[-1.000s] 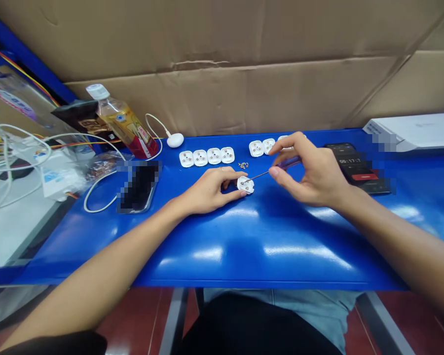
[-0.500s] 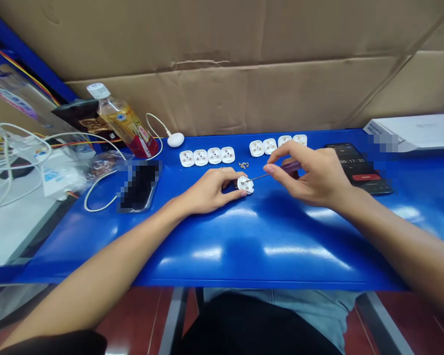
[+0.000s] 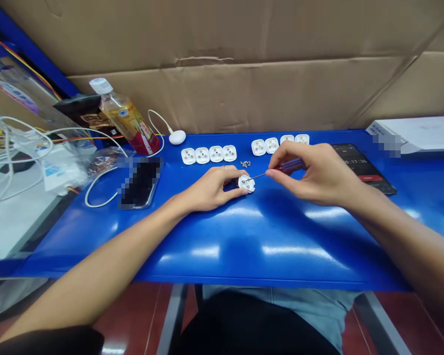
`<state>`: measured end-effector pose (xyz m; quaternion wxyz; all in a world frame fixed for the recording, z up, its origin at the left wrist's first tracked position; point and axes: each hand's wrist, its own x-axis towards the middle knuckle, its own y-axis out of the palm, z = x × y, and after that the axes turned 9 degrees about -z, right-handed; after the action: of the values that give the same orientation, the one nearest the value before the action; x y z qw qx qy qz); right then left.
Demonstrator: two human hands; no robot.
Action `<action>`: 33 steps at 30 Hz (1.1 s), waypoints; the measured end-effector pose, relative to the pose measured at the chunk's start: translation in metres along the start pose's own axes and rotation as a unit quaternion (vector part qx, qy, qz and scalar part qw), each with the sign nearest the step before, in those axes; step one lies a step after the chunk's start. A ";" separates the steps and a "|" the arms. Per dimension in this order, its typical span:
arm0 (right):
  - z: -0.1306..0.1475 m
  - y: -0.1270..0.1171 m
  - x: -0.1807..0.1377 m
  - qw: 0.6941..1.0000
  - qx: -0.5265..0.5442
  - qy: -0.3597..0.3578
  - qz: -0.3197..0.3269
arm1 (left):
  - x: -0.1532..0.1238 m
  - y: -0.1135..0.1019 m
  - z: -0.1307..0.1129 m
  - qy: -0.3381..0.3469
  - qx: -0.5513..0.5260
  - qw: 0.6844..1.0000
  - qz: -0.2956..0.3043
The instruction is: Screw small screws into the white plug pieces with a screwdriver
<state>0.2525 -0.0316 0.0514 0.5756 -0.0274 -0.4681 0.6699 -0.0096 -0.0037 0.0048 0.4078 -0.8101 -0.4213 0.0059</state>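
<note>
Between the thumb and fingers of my left hand (image 3: 216, 189) is a small white plug housing (image 3: 247, 183) with metal parts inside, held tilted just above the blue table. My right hand (image 3: 314, 175) is closed around the purple handle of a screwdriver (image 3: 290, 166). Its thin shaft points left, and the tip meets the inside of the housing. A little pile of screws (image 3: 245, 163) lies right behind the housing. Behind my left hand stands a row of several white plug housings (image 3: 209, 154); another row (image 3: 265, 146) is partly covered by my right hand.
A drink bottle (image 3: 128, 121) and a dark phone (image 3: 140, 183) stand at the left amid white cables (image 3: 96, 190). On the right are a phone showing a timer (image 3: 366, 167) and a white box (image 3: 422, 133). A cardboard sheet (image 3: 244, 98) rises behind the blue table (image 3: 222, 246).
My right hand has turned slightly around the screwdriver, so more of the purple handle shows. The tip stays at the housing, which my left hand keeps holding. The view has shifted a little.
</note>
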 end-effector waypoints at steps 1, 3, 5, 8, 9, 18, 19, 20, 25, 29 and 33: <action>0.001 -0.001 0.001 1.000 -0.008 0.012 0.004 | 0.000 0.000 0.000 0.000 -0.006 1.000 0.003; 0.003 -0.002 0.002 0.999 -0.015 0.048 0.003 | 0.001 0.000 0.000 -0.004 -0.019 1.000 0.007; 0.007 -0.001 0.003 0.996 -0.005 0.085 0.000 | 0.001 0.000 0.000 -0.007 -0.018 1.000 0.012; 0.013 0.003 0.003 0.991 0.011 0.131 -0.010 | 0.001 -0.001 0.000 0.000 0.003 1.000 0.013; 0.014 0.005 0.003 0.990 0.014 0.142 -0.012 | 0.001 -0.002 0.000 0.003 0.009 1.000 0.015; 0.003 0.014 -0.002 0.987 0.096 0.095 -0.086 | 0.000 -0.015 0.009 0.026 0.123 0.992 -0.009; 0.003 0.014 -0.003 0.985 0.104 0.088 -0.107 | 0.000 -0.017 0.009 0.029 0.130 0.991 -0.007; 0.003 0.014 -0.004 0.983 0.107 0.083 -0.127 | 0.001 -0.020 0.010 0.031 0.137 0.990 -0.003; 0.004 0.013 -0.006 0.978 0.102 0.062 -0.169 | 0.002 -0.040 0.008 0.032 0.166 0.985 -0.043; 0.000 0.015 -0.005 0.979 0.104 0.060 -0.166 | 0.003 -0.052 0.011 0.003 0.194 0.979 -0.064; -0.002 0.016 -0.005 0.980 0.090 0.051 -0.167 | 0.004 -0.039 0.023 -0.013 0.193 0.976 -0.103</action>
<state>0.2434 -0.0327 0.0374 0.7025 0.0693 -0.3741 0.6014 -0.0420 0.0259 0.0170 0.5492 -0.6685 -0.4983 0.0557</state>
